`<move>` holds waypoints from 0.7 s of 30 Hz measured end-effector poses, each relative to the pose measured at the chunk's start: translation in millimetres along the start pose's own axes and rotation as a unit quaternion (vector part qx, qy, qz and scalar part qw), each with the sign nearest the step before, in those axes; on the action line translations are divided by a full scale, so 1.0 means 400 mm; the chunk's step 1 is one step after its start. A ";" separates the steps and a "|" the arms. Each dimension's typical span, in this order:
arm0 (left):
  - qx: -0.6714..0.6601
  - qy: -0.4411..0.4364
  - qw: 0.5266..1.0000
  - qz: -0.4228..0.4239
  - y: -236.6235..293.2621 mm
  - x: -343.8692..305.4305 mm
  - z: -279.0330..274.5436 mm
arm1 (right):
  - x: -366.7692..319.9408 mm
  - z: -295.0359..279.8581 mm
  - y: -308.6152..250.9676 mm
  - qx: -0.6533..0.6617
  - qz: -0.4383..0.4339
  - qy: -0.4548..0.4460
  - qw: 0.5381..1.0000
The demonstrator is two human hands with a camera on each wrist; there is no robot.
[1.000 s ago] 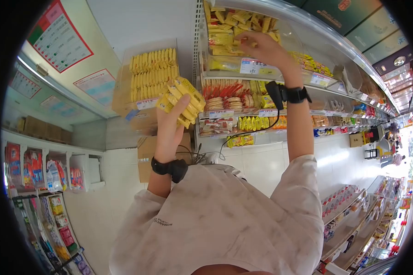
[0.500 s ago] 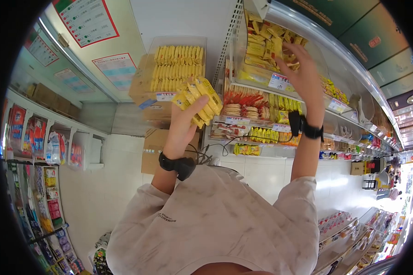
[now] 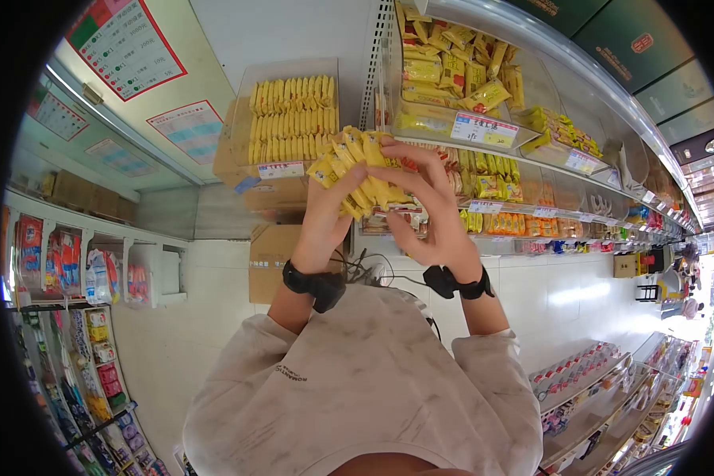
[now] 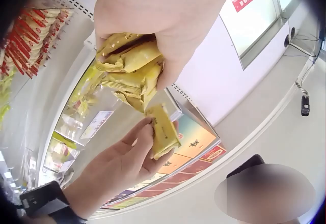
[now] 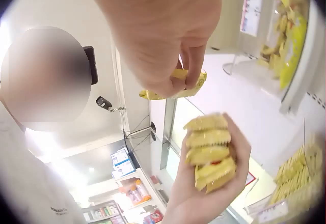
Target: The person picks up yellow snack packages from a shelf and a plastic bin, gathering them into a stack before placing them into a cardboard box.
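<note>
In the head view my left hand (image 3: 331, 208) grips a bundle of several yellow packets (image 3: 355, 173), thumb across them. The right wrist view shows that bundle (image 5: 210, 147) stacked side by side in the left hand (image 5: 196, 196). My right hand (image 3: 432, 208) is just to the right of the bundle. In the left wrist view the right hand (image 4: 119, 163) pinches a single yellow packet (image 4: 164, 131) just below the bundle (image 4: 133, 66). The right wrist view also shows this single packet (image 5: 178, 92) between thumb and fingers.
A clear box (image 3: 280, 170) with rows of yellow packets stands behind the left hand. At upper right, shelf bins hold loose yellow packets (image 3: 452, 67), with more snacks on lower shelves. A cardboard box (image 3: 274, 266) and cables (image 3: 366, 270) lie below.
My right hand has come down and left from the upper bin to beside the bundle, and a single packet is now in its fingers. The left hand still holds the bundle.
</note>
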State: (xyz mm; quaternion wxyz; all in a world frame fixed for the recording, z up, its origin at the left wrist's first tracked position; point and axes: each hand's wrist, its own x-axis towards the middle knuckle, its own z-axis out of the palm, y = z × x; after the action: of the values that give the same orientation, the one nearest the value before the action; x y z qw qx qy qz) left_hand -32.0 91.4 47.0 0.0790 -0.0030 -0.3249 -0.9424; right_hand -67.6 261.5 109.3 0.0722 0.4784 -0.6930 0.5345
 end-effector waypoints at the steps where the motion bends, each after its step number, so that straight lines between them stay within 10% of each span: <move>1: 0.009 0.002 1.000 -0.005 0.001 0.002 -0.005 | -0.002 0.004 0.001 0.029 0.007 0.005 1.000; 10: 0.054 0.024 0.995 0.079 -0.006 0.001 0.004 | 0.003 0.096 0.035 0.156 0.048 0.159 0.974; 21: 0.101 0.065 0.982 0.145 0.003 -0.003 -0.037 | 0.032 0.081 0.022 0.228 0.202 0.043 0.952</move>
State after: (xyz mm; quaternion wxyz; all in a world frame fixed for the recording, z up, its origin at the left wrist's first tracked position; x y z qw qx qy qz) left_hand -29.9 81.5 36.1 0.2354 0.0192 -0.4088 -0.8815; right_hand -67.7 227.2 97.6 -0.1184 0.3086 -0.6312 0.7017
